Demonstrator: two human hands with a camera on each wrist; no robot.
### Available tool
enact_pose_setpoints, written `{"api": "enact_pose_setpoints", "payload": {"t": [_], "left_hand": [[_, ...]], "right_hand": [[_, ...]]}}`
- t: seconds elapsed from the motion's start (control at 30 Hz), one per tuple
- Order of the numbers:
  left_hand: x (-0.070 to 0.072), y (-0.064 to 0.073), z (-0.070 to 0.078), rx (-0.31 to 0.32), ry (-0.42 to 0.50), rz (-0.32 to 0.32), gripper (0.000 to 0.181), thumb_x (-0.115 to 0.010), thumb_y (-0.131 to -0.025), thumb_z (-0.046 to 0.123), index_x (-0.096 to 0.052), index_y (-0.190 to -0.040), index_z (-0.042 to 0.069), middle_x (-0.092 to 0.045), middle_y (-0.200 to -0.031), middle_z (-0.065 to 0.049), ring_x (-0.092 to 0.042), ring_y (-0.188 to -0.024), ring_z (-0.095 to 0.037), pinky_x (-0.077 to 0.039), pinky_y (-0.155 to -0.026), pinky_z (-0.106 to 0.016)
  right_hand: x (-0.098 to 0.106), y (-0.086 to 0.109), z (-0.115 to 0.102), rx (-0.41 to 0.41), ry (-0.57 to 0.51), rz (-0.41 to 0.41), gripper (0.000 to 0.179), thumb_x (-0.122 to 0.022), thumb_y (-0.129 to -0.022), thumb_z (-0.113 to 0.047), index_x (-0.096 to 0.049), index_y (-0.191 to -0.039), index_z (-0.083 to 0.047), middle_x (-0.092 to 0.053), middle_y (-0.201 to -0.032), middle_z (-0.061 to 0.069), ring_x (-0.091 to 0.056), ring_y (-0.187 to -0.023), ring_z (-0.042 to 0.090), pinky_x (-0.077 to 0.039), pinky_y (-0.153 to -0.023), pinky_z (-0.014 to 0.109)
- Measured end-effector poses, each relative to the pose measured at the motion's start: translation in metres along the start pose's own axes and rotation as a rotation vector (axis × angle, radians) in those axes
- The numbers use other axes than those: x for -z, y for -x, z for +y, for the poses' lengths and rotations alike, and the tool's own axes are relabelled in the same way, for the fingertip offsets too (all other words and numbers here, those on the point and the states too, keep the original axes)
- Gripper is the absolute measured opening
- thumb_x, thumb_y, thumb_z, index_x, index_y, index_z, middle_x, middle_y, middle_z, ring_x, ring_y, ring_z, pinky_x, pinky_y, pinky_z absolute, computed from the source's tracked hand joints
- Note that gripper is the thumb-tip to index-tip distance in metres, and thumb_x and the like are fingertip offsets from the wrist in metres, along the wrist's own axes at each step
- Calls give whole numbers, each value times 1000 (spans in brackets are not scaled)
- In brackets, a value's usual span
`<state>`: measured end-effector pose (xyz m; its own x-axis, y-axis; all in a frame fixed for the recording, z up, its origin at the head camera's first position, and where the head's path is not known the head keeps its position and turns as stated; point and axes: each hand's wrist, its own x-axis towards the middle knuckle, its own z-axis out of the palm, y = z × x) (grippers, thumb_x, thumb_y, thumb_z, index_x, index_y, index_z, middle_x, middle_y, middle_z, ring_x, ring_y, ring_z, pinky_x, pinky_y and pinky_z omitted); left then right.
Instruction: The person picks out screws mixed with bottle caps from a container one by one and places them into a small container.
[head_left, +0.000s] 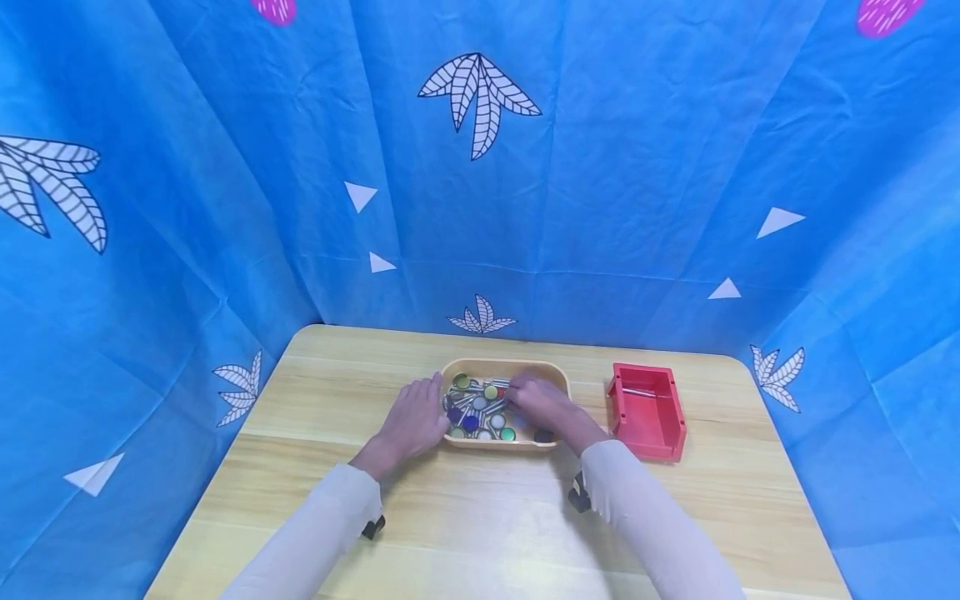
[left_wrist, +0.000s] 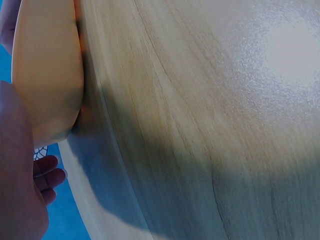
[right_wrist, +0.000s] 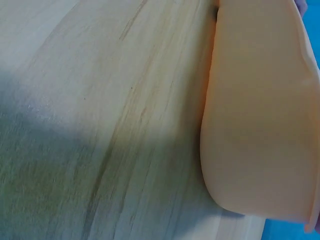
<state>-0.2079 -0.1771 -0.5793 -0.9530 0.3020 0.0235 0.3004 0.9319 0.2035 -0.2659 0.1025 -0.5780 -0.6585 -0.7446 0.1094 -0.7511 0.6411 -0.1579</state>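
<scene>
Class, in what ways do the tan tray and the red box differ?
The tan tray has rounded corners; the red box is angular. The tan tray lies lengthwise across the table; the red box runs front to back. The tan tray holds many round discs; the red box shows none, just a thin metallic piece. Both are open-topped.

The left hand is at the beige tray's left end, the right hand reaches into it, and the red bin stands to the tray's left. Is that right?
Not quite: the head view shows the red bin to the right of the beige tray. The rest holds: the left hand is at the tray's left end and the right hand reaches into it.
</scene>
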Motion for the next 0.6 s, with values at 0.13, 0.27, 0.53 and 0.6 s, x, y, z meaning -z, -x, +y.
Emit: {"api": "enact_pose_setpoints", "payload": {"t": [0.13,0.27,0.53,0.6], "left_hand": [[-1,-1,0,2,6,0,82,-52,-93,32,-25,-160,-8,-57,-140,-24,-54,-128,-36,-40,-118,-51],[-1,-1,0,5,2,-4,83,-51,-93,32,-25,-160,-8,-57,-141,-25,-54,-128,-36,-40,-118,-51],[0,0,0,3,-1,-6,83,-50,-93,32,-24,-160,-8,-57,-140,-25,-54,-127,-36,-40,-119,-51],[0,1,0,2,-2,-6,83,-49,-93,32,-23,-160,-8,-57,-140,-24,-54,-127,-36,-40,-119,-51]], "right_hand": [[-1,-1,0,11,21,-7,10,-71,-97,-22,-78,-99,-15,-70,-94,-4,-64,-84,11,-58,-78,25],[-3,-1,1,28,34,10,9,-72,-96,-22,-78,-98,-16,-70,-94,-5,-63,-83,11,-57,-77,25],[-8,-2,1,90,110,48,8,-72,-96,-22,-78,-97,-17,-71,-95,-3,-66,-86,13,-59,-81,27],[-8,-3,2,101,123,53,7,-72,-96,-22,-78,-97,-17,-72,-95,-4,-66,-86,12,-59,-81,26]]}}
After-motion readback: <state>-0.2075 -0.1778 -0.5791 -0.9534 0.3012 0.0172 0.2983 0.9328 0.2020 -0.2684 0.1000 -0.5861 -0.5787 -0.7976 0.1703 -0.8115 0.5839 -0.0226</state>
